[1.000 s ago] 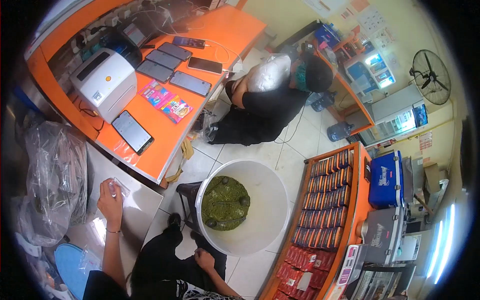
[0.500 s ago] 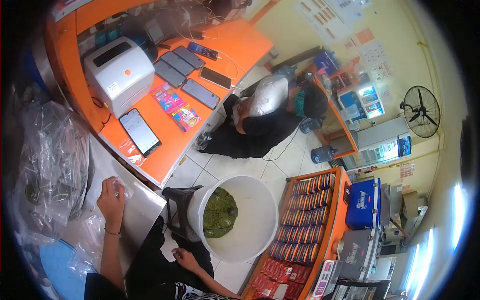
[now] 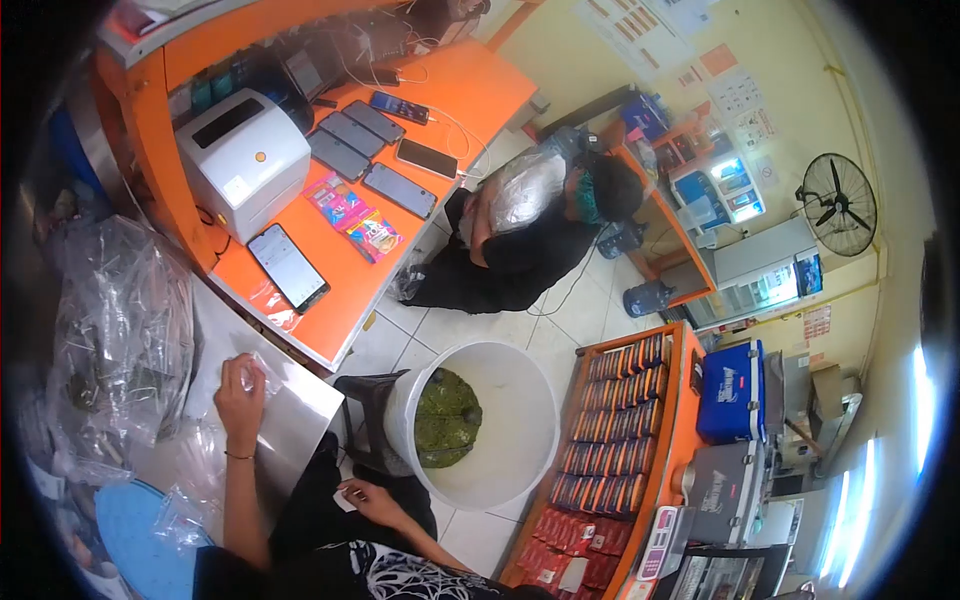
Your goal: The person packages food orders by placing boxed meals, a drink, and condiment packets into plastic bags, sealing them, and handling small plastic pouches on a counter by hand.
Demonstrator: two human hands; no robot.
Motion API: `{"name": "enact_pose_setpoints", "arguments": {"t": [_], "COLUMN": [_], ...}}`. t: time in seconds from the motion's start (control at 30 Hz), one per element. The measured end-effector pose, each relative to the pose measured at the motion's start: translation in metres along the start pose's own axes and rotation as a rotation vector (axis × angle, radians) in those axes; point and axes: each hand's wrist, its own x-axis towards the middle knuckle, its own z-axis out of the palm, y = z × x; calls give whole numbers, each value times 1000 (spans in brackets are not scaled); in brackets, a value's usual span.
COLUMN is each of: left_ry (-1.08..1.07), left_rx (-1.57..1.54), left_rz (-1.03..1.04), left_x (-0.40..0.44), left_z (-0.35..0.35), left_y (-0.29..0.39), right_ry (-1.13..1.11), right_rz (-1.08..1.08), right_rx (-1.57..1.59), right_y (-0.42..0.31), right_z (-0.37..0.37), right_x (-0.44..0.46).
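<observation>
My left hand is over the metal table, its fingers closed on a small clear plastic bag. Above my lap, my right hand pinches a small white piece. In front of my knees stands a white bucket with green chopped material inside. Large clear plastic bags lie at the left, and smaller clear bags rest by a round blue lid.
An orange counter holds a label printer, several phones and pink packets. A person in black sits beyond, holding a silvery bundle. An orange shelf with boxed goods stands right.
The view has swung, shifting the bucket and shelf leftward. My right hand has lifted from my leg, and a white piece now shows at its fingers. My left hand stays over the table.
</observation>
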Motion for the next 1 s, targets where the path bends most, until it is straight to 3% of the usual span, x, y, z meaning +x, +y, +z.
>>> {"name": "enact_pose_setpoints", "arguments": {"t": [0.2, 0.3, 0.43, 0.57, 0.7, 0.87, 0.93, 1.0], "left_ry": [14, 182, 96, 40, -26, -8, -14, 12], "left_rx": [-104, -292, -692, -970, -979, -961, -956, -941], "left_rz": [6, 61, -193, -377, -469, -403, -391, -325], "left_x": [19, 34, 18, -11, -27, -30, -28, -24], "left_z": [-17, -24, -18, -12, -12, -17, -21, -25], "left_y": [35, 73, 128, 165, 175, 185, 189, 189], "right_ry": [-27, 59, 135, 99, 184, 229, 96, 65], "right_rz": [-107, -225, -332, -443, -300, -271, -346, -337], "right_rx": [343, 465, 566, 637, 676, 740, 1374, 1494], "right_y": [-81, -121, -174, -178, -168, -163, -166, -153], "right_z": [-38, -50, -61, -59, -44, -33, -27, -25], "right_x": [-22, -25, -31, -35, -40, -43, -38, -22]}}
